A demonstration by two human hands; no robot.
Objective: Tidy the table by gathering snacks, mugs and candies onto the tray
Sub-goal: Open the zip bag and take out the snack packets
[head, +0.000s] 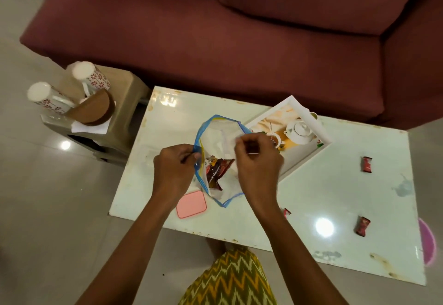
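Both hands, left hand (176,167) and right hand (257,158), pinch a zip bag (220,137) open mid-table; loose candies (439,164) near the right edge likely go in next.

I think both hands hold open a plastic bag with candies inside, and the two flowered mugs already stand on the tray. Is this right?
Not fully. The head view shows the left hand and right hand holding the plastic bag open with candies inside, but the two flowered mugs are not on the tray. They lie on the small stool left of the table.
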